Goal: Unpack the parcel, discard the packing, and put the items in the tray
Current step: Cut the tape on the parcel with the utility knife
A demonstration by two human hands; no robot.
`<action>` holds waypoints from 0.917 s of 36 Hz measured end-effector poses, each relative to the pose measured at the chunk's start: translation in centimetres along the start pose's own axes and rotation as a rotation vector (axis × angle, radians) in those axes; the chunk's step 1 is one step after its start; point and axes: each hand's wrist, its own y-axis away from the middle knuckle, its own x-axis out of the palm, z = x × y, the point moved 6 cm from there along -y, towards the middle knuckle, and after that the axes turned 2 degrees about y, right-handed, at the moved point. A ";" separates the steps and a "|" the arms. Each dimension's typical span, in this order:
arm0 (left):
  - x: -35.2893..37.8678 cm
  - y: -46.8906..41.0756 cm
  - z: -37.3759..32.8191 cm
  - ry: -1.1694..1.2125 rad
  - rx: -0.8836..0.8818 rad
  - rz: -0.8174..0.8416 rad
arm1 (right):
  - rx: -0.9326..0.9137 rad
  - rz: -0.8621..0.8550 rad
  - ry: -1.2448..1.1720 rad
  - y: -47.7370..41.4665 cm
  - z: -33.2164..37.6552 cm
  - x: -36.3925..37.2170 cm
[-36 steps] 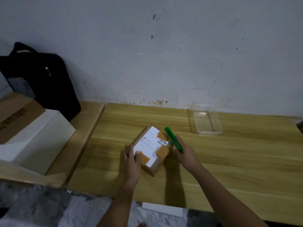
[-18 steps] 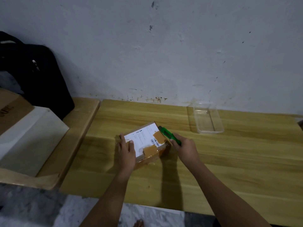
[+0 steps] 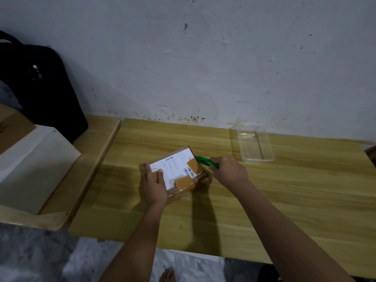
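A small cardboard parcel (image 3: 179, 171) with a white label and brown tape lies on the wooden table (image 3: 284, 200). My left hand (image 3: 154, 185) presses down on its near left side, thumb on the label. My right hand (image 3: 228, 171) grips a green utility knife (image 3: 206, 161), its tip at the parcel's far right edge. A clear plastic tray (image 3: 255, 144) stands at the back right near the wall, and I see no items in it.
A lower wooden bench (image 3: 89, 169) adjoins the table's left side and carries a white box (image 3: 32, 165) and a black bag (image 3: 40, 88). A brown carton (image 3: 12, 127) rests on the white box. The wall runs along the table's back edge.
The parcel has been turned anticlockwise and laid flatter under my left hand. My right hand has brought the green knife down from above the parcel to its far right edge.
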 end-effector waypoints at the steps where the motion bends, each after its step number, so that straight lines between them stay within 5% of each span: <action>1: 0.0 0.0 0.0 0.008 -0.009 -0.009 | -0.002 -0.001 0.015 0.3 -0.2 0.0; 13: 0.1 0.0 0.0 0.007 -0.028 -0.015 | -0.037 -0.023 0.056 3.9 -2.3 0.3; 24: -1.2 2.3 -0.4 0.025 0.022 0.055 | 0.160 -0.262 -0.366 4.5 -5.7 1.2; 33: -2.1 -1.7 -0.5 -0.109 0.196 0.353 | 0.195 -0.216 -0.513 3.6 -5.4 3.4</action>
